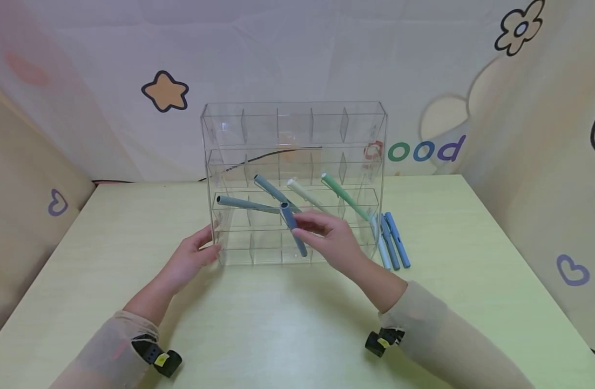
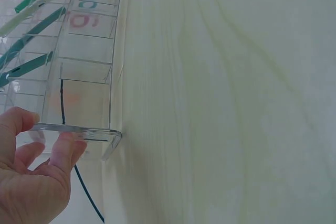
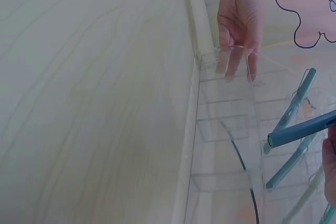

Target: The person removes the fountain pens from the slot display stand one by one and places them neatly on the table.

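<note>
A clear acrylic organizer (image 1: pixel 297 256) with rows of compartments stands on the table. My left hand (image 1: pixel 193 256) grips its left side; in the left wrist view the thumb and fingers (image 2: pixel 63 150) pinch the clear side wall. In front of the lower rows, my right hand (image 1: pixel 331 237) holds a dark blue pen (image 1: pixel 299 246) between thumb and fingers, its upper end leaning left. Several pens slant out of one row: a grey-blue pen (image 1: pixel 244 203), a second grey-blue pen (image 1: pixel 268 186), a pale green pen (image 1: pixel 302 192) and a green pen (image 1: pixel 346 197).
Beside the organizer's right side lie a light blue pen (image 1: pixel 384 251) and two darker blue pens, one of them at the outside (image 1: pixel 397 239). A patterned cloth backdrop (image 1: pixel 297 54) hangs behind the table (image 1: pixel 258 329). Each sleeve carries a small black camera (image 1: pixel 167 363) at the wrist.
</note>
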Motion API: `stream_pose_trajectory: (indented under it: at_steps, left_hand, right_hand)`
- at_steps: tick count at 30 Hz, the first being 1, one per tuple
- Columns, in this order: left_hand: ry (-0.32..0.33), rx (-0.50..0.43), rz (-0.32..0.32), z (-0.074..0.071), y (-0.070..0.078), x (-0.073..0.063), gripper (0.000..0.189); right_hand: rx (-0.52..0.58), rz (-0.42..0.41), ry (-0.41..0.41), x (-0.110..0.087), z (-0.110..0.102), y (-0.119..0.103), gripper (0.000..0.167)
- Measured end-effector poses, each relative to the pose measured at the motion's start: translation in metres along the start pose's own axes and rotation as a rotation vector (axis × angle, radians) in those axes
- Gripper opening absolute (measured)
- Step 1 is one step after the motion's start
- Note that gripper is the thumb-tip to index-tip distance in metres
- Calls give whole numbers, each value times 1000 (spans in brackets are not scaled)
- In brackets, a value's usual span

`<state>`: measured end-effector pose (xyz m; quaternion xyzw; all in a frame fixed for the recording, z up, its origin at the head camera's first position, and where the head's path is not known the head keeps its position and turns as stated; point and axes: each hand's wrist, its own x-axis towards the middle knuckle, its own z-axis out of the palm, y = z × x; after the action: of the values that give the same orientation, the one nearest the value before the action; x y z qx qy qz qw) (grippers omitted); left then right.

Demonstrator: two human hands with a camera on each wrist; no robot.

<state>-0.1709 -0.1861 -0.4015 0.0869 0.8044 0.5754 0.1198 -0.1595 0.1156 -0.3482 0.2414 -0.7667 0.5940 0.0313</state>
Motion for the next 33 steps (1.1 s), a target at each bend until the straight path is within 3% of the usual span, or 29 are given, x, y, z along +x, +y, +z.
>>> stream_pose_trajectory:
  at_steps: [10, 33]
  left_hand:
    - [-2, -6, 15, 1, -4, 1, 58]
    - [-1, 4, -1, -1, -6, 3, 59]
  right_hand:
    - [-1, 143, 46, -16, -24, 9, 28]
    - [-195, 295, 131, -60, -88, 21, 36]
